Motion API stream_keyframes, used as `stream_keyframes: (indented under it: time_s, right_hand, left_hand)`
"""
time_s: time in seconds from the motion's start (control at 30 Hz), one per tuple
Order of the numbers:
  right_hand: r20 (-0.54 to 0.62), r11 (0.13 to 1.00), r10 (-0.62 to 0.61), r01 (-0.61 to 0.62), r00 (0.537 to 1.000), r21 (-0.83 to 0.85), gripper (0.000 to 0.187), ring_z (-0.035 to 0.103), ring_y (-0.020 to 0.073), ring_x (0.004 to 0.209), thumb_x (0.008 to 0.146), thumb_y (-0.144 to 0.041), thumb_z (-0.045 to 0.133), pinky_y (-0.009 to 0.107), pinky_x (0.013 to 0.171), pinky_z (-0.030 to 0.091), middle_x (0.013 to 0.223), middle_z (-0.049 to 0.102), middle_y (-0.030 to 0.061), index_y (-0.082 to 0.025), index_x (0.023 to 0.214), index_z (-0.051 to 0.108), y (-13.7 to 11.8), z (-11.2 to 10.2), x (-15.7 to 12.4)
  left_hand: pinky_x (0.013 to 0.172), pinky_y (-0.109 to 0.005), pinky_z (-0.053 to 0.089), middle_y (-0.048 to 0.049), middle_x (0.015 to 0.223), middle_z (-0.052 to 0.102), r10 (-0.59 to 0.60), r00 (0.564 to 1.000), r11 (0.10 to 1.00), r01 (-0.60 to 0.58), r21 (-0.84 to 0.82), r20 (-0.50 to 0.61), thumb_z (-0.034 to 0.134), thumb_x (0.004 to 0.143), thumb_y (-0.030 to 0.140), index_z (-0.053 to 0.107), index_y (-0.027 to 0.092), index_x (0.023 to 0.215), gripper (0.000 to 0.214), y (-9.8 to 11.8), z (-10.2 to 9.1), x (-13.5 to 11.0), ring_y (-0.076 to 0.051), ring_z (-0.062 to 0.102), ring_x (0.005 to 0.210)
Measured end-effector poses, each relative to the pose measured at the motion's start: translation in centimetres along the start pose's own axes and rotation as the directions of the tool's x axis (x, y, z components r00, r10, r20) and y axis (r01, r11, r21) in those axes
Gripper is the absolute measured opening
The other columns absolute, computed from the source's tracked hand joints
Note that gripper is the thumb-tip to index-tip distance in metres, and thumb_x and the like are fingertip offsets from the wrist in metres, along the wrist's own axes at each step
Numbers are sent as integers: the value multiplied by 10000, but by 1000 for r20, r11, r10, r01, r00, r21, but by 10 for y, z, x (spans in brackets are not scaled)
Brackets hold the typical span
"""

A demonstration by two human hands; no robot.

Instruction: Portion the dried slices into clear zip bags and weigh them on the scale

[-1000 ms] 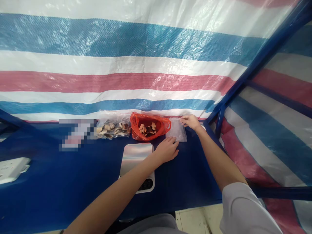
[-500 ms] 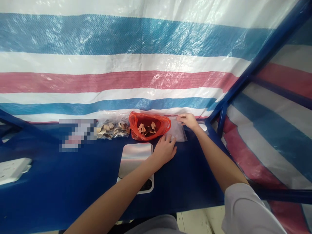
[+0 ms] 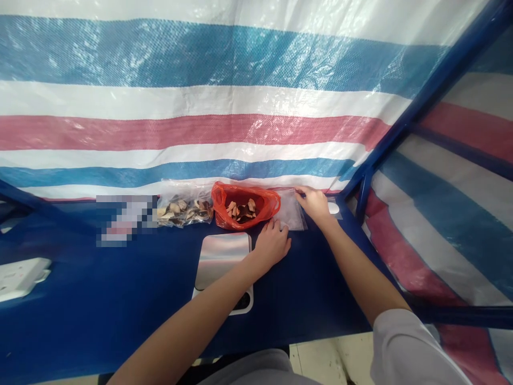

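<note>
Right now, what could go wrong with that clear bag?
Two risks, I'd say. The left hand is at the lower edge of the clear plastic bag, with its forearm crossing over the kitchen scale, so a shift might knock the scale. The open red plastic bag of brown pieces sits right beside the clear bag, so a slip of the right hand could tip it and spill them.

Left hand [image 3: 272, 245] palm down, slightly curled; right hand [image 3: 315, 206] further forward, apparently pinching.

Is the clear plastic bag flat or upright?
Clear plastic bag: flat on the blue table cover, right hand at its top edge, left fingertips near its bottom.
</note>
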State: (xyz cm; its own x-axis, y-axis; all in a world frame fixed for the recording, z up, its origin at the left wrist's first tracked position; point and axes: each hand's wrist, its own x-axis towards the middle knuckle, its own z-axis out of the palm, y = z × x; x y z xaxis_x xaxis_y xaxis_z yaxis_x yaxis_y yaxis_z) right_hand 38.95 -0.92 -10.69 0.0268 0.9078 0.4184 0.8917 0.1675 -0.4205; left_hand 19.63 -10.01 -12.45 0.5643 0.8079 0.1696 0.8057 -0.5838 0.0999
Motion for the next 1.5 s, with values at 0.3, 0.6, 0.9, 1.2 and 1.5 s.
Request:
stream_keyframes:
  time_s: [0.3,0.6,0.9,1.2,1.5]
  right_hand:
    - [249,871,-410,457,878,-179,316,608,313,1312,970,-255,554,484,1145,453,1352,682,159,-158,1200,747,-5,17,-22]
    - [264,843,-478,522,838,-131,371,551,302,1383,993,-281,536,473,1183,430,1425,633,151,-156,1302,701,-1,18,-14]
    - [295,853,-468,513,833,-96,413,534,307,1400,1014,-281,480,478,1205,412,1457,607,145,-148,1360,663,10,32,-21]
    - [298,864,-451,495,841,-91,417,542,295,1393,1015,-303,473,454,1217,404,1443,619,149,-130,1335,677,11,31,-18]
    - [186,942,-329,336,926,-7,360,534,296,1403,992,-343,538,482,1171,469,1422,641,108,-199,1262,727,7,10,-33]
  left_hand:
    - [1135,-542,402,-267,1452,561,28,999,999,-27,24,-38,553,969,386,628,86,1309,460,5,2,-4,-396,496,1398]
    - [1110,-464,447,-254,1395,611,118,991,993,-117,25,-67,561,958,357,643,98,1242,393,-2,10,3,-339,597,1306]
    - [1117,-461,458,-288,1418,583,157,986,987,-158,-15,-54,514,978,301,649,70,1252,382,-9,14,6,-350,601,1309]
    - [1103,-454,457,-265,1391,610,161,986,987,-159,27,-51,504,984,332,648,67,1258,407,-7,8,7,-340,613,1283]
    - [1073,-468,478,-195,1312,674,240,944,970,-227,83,-226,538,981,361,673,112,1230,376,-7,-7,-18,-343,620,1260]
